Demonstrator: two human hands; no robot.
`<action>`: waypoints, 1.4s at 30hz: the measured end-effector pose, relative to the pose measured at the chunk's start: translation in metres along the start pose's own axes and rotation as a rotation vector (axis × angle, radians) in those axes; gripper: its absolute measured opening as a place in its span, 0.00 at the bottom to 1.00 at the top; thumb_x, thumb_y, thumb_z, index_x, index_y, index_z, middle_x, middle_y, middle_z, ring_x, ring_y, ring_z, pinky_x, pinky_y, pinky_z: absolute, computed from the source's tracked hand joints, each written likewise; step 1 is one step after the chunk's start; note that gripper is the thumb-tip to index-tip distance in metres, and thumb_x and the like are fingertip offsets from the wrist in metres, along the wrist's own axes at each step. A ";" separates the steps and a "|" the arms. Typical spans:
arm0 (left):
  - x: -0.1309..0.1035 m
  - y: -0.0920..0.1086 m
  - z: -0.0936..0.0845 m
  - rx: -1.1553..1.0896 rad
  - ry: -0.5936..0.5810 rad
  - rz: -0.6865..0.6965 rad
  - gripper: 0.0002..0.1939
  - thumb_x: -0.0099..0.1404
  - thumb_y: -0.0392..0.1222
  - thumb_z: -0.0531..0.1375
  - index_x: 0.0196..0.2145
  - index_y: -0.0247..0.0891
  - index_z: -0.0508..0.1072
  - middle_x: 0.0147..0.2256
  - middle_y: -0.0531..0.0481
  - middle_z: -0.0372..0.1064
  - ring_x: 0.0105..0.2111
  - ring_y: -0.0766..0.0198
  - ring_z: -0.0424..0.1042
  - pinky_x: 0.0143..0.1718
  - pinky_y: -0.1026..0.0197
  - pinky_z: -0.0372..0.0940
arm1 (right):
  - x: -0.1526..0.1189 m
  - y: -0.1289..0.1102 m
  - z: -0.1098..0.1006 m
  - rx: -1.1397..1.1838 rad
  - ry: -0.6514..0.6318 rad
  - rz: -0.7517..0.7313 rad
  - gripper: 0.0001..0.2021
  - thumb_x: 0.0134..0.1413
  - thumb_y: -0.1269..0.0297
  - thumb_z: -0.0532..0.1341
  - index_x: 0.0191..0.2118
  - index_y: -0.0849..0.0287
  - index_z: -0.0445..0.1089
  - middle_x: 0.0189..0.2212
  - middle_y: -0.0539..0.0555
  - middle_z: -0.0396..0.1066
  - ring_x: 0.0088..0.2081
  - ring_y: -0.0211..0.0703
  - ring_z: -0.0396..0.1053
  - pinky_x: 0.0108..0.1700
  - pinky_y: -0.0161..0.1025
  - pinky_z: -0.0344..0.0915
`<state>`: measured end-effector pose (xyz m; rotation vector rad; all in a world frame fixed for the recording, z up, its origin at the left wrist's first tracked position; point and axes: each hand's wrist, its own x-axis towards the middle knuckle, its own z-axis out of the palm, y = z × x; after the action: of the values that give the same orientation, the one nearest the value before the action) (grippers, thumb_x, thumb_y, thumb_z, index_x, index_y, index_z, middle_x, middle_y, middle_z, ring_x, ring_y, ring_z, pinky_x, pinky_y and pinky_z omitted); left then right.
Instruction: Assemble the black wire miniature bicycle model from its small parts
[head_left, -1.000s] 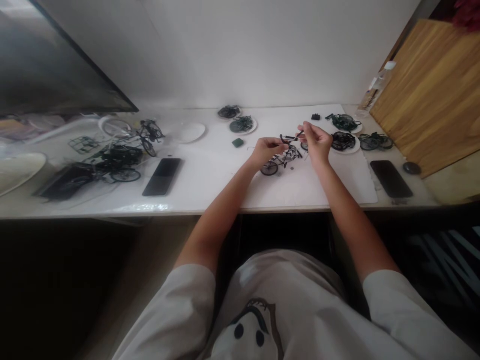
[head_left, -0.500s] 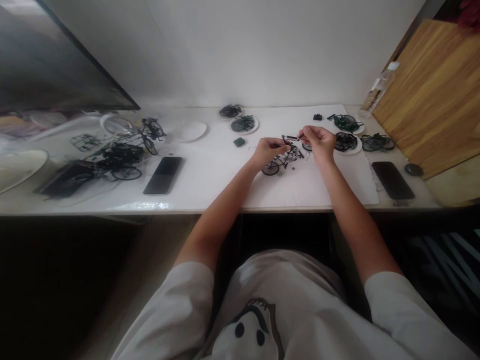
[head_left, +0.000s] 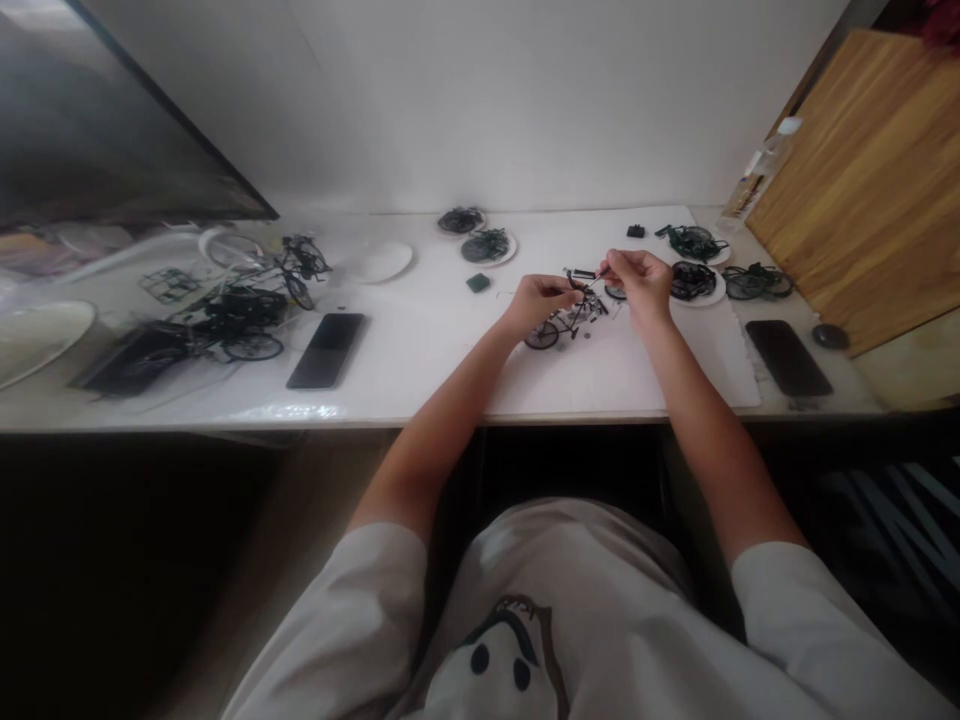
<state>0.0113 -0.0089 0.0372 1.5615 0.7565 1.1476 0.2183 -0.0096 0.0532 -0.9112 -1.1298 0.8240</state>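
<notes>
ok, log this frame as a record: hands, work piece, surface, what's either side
left hand: fingertips together at the model bicycle, exact grip unclear
right hand: pinching a thin tool, its end toward the left fingertips
work piece: model bicycle, partly hidden by hands
surface: white sheet
left side: phone, bare white plate
right side: second phone, clear bottle, wooden panel

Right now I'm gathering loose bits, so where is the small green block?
In the head view, the small green block lies left of the person's left hand, just in front of a plate of dark parts.
</notes>
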 end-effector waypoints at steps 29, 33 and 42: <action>0.006 -0.008 -0.003 -0.067 0.057 -0.039 0.19 0.56 0.55 0.78 0.32 0.37 0.82 0.30 0.49 0.75 0.30 0.69 0.69 0.36 0.61 0.65 | 0.001 0.002 0.010 0.016 0.032 -0.009 0.26 0.51 0.34 0.75 0.43 0.51 0.80 0.36 0.53 0.82 0.38 0.47 0.84 0.40 0.41 0.82; 0.006 -0.008 -0.004 -0.068 0.061 -0.054 0.20 0.55 0.56 0.78 0.31 0.37 0.82 0.29 0.49 0.75 0.30 0.68 0.70 0.36 0.61 0.65 | 0.001 0.001 0.010 0.020 0.029 -0.002 0.26 0.47 0.40 0.79 0.43 0.53 0.80 0.37 0.53 0.83 0.38 0.45 0.84 0.42 0.41 0.83; 0.006 -0.010 -0.006 -0.104 0.048 -0.062 0.19 0.54 0.53 0.79 0.32 0.36 0.83 0.31 0.48 0.77 0.30 0.69 0.71 0.36 0.62 0.66 | 0.005 0.001 0.001 0.056 -0.036 0.073 0.26 0.43 0.44 0.82 0.41 0.55 0.81 0.35 0.53 0.83 0.36 0.42 0.83 0.41 0.37 0.83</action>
<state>0.0083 0.0010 0.0300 1.4194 0.7607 1.1640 0.2190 -0.0043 0.0546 -0.8981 -1.1048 0.9304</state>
